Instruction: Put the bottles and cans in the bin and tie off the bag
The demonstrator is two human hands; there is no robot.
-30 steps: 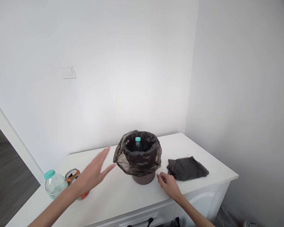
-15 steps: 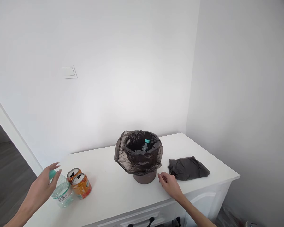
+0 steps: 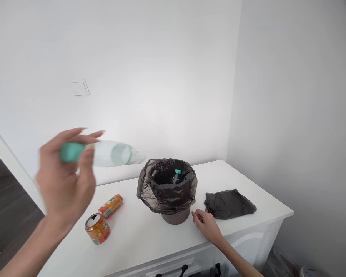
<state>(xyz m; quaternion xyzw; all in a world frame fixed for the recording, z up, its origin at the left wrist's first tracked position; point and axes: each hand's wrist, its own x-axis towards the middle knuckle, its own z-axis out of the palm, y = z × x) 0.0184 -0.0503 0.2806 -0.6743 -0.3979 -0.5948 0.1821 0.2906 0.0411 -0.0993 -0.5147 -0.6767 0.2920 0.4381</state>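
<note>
My left hand (image 3: 67, 173), smeared by motion, grips a clear plastic bottle (image 3: 108, 154) near its green cap. The bottle is held sideways in the air, its base pointing right toward the bin. Below it, an orange soda can (image 3: 98, 229) stands upright, and a second orange can (image 3: 111, 206) lies on its side behind it. A brown trash bin (image 3: 175, 216) lined with a dark bag (image 3: 173, 198) holds another bottle (image 3: 177, 177) with a green cap. My right hand (image 3: 204, 223) rests by the bin's right side with fingers curled; whether they hold anything is hidden.
A folded dark plastic bag (image 3: 230, 204) lies on the white cabinet top (image 3: 138, 238), right of the bin. White walls meet at the back right corner. A light switch (image 3: 80, 87) is on the back wall. Black handles (image 3: 183, 270) show on the cabinet front.
My left hand has lifted the bottle off the cabinet top and swung it sideways, up and to the right. One can has tipped over onto its side. My right hand has stayed put.
</note>
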